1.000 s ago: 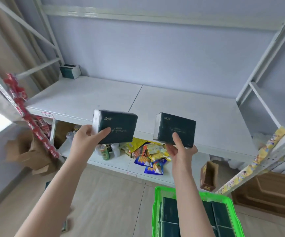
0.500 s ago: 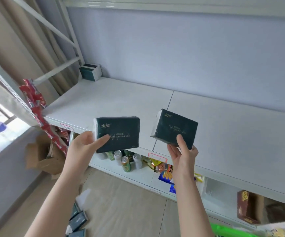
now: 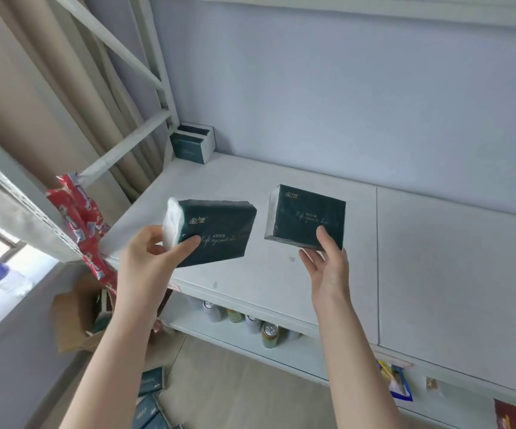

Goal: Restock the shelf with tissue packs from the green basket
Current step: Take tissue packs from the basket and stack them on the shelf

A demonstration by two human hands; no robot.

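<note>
Head view. Our left grip (image 3: 148, 258) clasps a dark green tissue pack (image 3: 219, 233) by its lower left corner, thumb across the printed face, above the front edge of the white shelf (image 3: 436, 274). Our right grip (image 3: 327, 267) pinches a second tissue pack (image 3: 307, 216) at its lower edge, over the shelf's middle. Two stocked packs (image 3: 191, 145) stand in the shelf's back left corner. Cans (image 3: 270, 334) sit on the level below the shelf.
</note>
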